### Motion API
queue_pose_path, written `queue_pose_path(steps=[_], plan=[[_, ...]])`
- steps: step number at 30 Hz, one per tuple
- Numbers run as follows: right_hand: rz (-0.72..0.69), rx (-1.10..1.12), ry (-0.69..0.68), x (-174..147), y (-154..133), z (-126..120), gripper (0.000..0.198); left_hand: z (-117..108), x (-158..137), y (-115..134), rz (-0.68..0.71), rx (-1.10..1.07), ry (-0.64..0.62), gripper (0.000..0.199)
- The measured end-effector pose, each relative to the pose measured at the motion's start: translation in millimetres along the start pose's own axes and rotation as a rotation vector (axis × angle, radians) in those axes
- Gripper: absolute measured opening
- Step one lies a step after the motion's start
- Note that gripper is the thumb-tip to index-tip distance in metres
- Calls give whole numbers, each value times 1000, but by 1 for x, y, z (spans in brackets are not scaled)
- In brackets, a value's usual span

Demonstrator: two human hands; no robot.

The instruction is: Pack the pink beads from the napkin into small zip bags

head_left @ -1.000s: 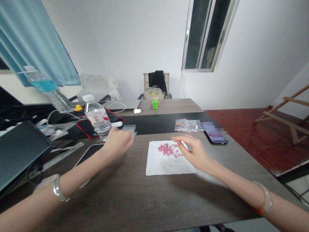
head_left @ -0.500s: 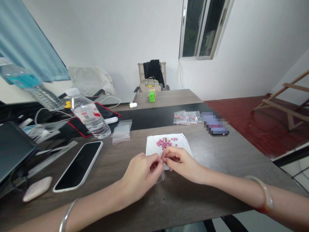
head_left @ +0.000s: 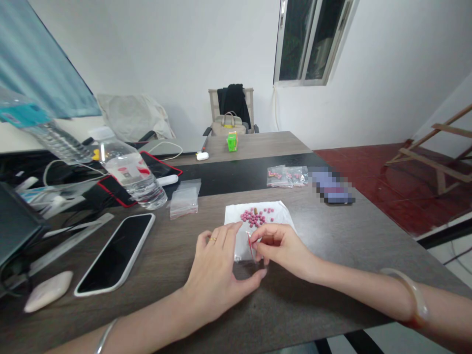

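Observation:
My right hand (head_left: 277, 245) pinches a small clear zip bag (head_left: 244, 247) by its red-lined edge, over the near part of a white paper sheet (head_left: 230, 212). Beside it my left hand (head_left: 218, 265) is open, thumb and fingers spread apart around the near side of the bag. What the bag contains, if anything, I cannot make out. On the paper, just beyond my fingers, lie many pink tablets (head_left: 252, 219) and one brownish capsule-like piece (head_left: 255, 211).
Filled zip bags (head_left: 287, 176) lie beyond the paper, next to a blurred-out phone-like item (head_left: 332, 187). Flat zip bags (head_left: 185, 197), a water bottle (head_left: 129, 169) and a phone (head_left: 116, 254) are on the left. A green box (head_left: 232, 142) stands farther back.
My left hand has let go of the bag and spread its fingers. My right hand keeps its pinch, and the bag's red line now shows. The view has shifted slightly.

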State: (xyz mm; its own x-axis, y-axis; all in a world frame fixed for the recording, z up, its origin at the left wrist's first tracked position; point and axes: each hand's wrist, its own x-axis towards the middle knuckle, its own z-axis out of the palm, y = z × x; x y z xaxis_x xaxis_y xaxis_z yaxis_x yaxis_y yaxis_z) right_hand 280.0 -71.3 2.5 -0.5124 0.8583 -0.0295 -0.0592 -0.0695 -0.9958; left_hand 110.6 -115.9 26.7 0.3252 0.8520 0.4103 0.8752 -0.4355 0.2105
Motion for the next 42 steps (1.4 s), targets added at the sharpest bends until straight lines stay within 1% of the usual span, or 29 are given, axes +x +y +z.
queue_pose_path(steps=[1, 3, 8, 10, 13, 17, 20, 24, 29, 32, 37, 39, 42], plan=[[7, 19, 1, -1, -1, 1, 10, 2, -1, 0, 2, 9, 12, 66], [11, 18, 2, -2, -5, 2, 11, 5, -2, -1, 5, 27, 33, 65], [-51, -80, 33, -3, -10, 2, 7, 6, -2, -5, 38, 50, 70, 47], [-37, -57, 24, -2, -10, 1, 9, 5, -3, -5, 43, 55, 70, 49], [8, 34, 5, -1, -9, 0, 14, 6, -4, -5, 33, 56, 49, 58], [23, 85, -13, -1, -8, 0, 14, 7, -6, -5, 0, 67, 28, 63], [26, 44, -24, -1, -7, -1, 12, 8, -6, -5, 8, 66, 38, 64], [16, -78, -38, 0, -6, -2, 12, 7, -4, -6, 10, 38, 30, 64], [-27, -164, -127, -3, -7, -1, 9, 6, -5, -6, 20, -31, 6, 66], [-18, -205, -129, -5, -9, -1, 14, 7, -6, -8, 26, -78, 20, 67], [-65, -252, -138, -6, -12, -4, 32, 8, -7, -10, 12, -151, 45, 58], [-82, -259, -149, -6, -13, -5, 33, 7, -6, -10, 9, -165, 66, 56], [-113, -249, -152, -6, -15, -5, 27, 5, -6, -9, 16, -173, 118, 51]])
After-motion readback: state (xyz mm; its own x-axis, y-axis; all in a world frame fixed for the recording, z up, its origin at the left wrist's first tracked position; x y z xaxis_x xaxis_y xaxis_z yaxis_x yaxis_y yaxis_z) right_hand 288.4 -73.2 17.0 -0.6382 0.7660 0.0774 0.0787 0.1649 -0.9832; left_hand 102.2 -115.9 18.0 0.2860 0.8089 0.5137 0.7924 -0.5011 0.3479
